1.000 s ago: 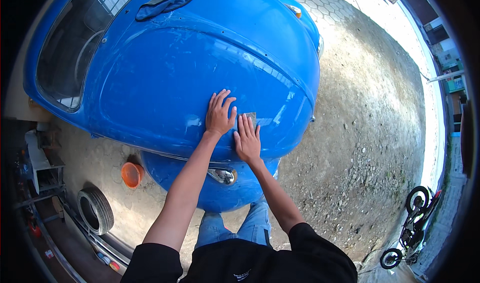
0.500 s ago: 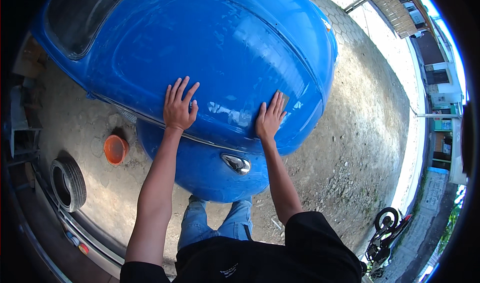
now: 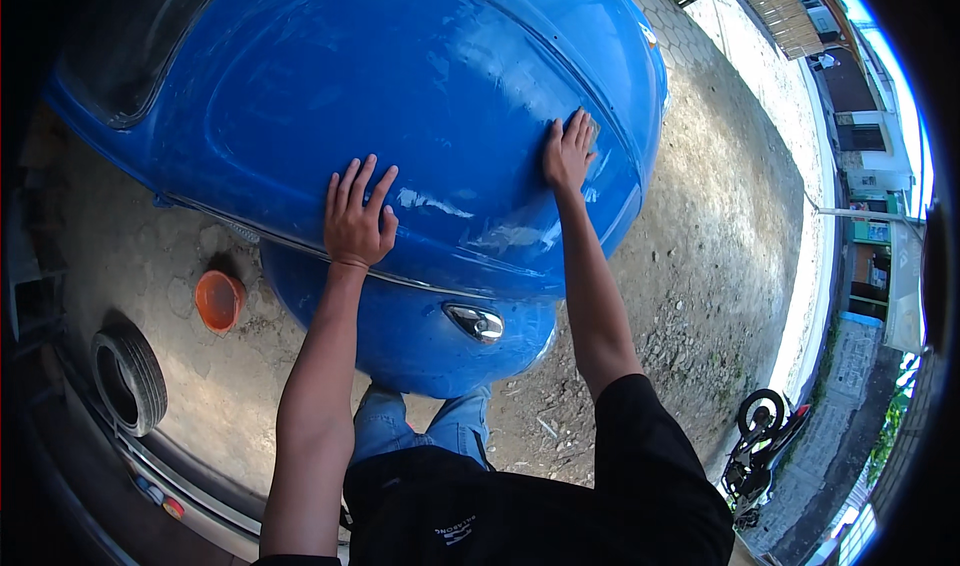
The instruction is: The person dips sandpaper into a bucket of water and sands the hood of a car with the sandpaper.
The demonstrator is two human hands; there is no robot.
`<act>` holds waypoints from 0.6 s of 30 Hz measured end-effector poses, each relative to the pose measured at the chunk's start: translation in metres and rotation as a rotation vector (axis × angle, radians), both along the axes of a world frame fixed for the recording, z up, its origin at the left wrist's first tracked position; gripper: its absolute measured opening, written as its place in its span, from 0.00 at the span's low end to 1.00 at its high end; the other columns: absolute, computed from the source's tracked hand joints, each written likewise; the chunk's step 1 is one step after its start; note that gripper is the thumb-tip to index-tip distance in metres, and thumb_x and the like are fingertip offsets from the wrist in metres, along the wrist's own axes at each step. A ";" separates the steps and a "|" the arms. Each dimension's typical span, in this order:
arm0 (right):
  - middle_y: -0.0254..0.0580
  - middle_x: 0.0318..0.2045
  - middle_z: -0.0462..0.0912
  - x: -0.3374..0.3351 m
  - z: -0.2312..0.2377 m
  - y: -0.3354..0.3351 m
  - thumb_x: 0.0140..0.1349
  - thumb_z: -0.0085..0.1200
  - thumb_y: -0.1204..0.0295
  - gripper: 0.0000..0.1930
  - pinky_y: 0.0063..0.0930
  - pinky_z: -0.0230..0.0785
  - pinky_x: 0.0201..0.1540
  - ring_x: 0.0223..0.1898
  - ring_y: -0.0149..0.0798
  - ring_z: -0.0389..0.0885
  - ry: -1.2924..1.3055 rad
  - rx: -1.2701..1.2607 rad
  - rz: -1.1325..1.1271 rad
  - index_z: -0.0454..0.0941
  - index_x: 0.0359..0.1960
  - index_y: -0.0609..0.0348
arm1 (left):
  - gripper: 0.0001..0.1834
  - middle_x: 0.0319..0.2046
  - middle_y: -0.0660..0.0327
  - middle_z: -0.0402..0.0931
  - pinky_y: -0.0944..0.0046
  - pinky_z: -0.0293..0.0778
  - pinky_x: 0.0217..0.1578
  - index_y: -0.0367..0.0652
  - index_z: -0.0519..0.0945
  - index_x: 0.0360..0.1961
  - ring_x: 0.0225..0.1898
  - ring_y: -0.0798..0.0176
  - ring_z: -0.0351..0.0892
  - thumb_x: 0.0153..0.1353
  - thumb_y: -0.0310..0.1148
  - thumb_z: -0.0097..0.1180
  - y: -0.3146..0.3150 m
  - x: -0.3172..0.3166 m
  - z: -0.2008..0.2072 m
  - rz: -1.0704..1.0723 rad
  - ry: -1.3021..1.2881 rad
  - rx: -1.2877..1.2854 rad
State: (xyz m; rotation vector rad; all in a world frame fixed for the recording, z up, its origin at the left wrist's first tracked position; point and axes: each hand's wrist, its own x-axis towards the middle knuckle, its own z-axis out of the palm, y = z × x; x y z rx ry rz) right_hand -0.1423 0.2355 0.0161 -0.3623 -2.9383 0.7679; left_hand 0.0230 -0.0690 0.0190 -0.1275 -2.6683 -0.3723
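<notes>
In front of me is a rounded blue car, its broad curved lid marked with pale scuffs and wet-looking shine. My left hand lies flat near the lid's close edge, fingers spread, with nothing in it. Farther right and higher up, my right hand presses down with its fingers stretched. Under those fingers is a small brownish sheet that looks like sandpaper; only its edge shows. Below the lid, the blue fender carries a chrome teardrop-shaped lamp housing.
On the dirt ground at left stand an orange bucket and a loose tire. A motorcycle is parked at the lower right, near a low block wall. Gravel covers the ground right of the car.
My right hand has slid away from me and slightly right over the blue lid with the sandpaper. The left hand stays at about the same place. The view has shifted a little.
</notes>
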 end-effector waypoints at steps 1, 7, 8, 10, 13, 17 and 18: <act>0.42 0.76 0.43 -0.023 0.003 0.011 0.72 0.27 0.45 0.36 0.58 0.28 0.73 0.77 0.44 0.38 -0.011 0.034 -0.009 0.43 0.75 0.52 | 0.30 0.67 0.61 0.65 0.47 0.53 0.70 0.64 0.72 0.65 0.68 0.54 0.62 0.58 0.37 0.44 0.004 -0.002 -0.002 -0.012 -0.007 0.010; 0.42 0.75 0.47 0.020 -0.008 -0.022 0.72 0.30 0.47 0.36 0.52 0.30 0.74 0.76 0.45 0.41 0.129 0.012 0.058 0.45 0.75 0.54 | 0.30 0.67 0.62 0.65 0.47 0.52 0.71 0.64 0.72 0.64 0.68 0.54 0.61 0.58 0.37 0.43 -0.003 0.002 -0.001 -0.008 -0.022 0.035; 0.42 0.75 0.48 0.055 -0.011 -0.039 0.73 0.34 0.49 0.35 0.51 0.30 0.74 0.76 0.46 0.42 0.128 0.035 0.105 0.46 0.75 0.54 | 0.30 0.67 0.62 0.65 0.47 0.52 0.71 0.64 0.72 0.64 0.68 0.54 0.61 0.58 0.37 0.44 -0.007 0.007 -0.002 -0.007 -0.027 0.033; 0.44 0.75 0.49 0.132 -0.019 -0.064 0.72 0.38 0.53 0.34 0.51 0.30 0.74 0.76 0.48 0.42 0.161 -0.012 0.215 0.47 0.75 0.54 | 0.30 0.66 0.62 0.65 0.47 0.52 0.70 0.64 0.72 0.64 0.68 0.54 0.61 0.58 0.38 0.44 -0.008 0.008 -0.001 -0.007 -0.029 0.040; 0.45 0.74 0.52 0.244 -0.011 -0.103 0.72 0.39 0.55 0.32 0.52 0.33 0.73 0.75 0.49 0.45 0.014 -0.002 0.485 0.52 0.73 0.52 | 0.30 0.66 0.62 0.66 0.46 0.52 0.70 0.64 0.72 0.64 0.68 0.53 0.62 0.58 0.38 0.44 -0.004 0.007 0.001 -0.010 -0.030 0.029; 0.46 0.73 0.55 0.244 0.002 -0.113 0.71 0.41 0.56 0.29 0.52 0.36 0.73 0.75 0.49 0.49 -0.037 -0.003 0.536 0.58 0.72 0.48 | 0.30 0.67 0.62 0.65 0.47 0.52 0.70 0.63 0.72 0.64 0.68 0.54 0.61 0.57 0.37 0.44 -0.002 0.005 -0.002 -0.011 -0.020 0.048; 0.46 0.72 0.56 0.234 0.007 -0.110 0.71 0.42 0.57 0.28 0.52 0.38 0.73 0.74 0.49 0.50 0.023 0.003 0.510 0.59 0.71 0.47 | 0.30 0.67 0.62 0.65 0.47 0.52 0.70 0.63 0.72 0.64 0.68 0.54 0.61 0.57 0.37 0.44 -0.002 0.006 -0.002 -0.016 -0.022 0.043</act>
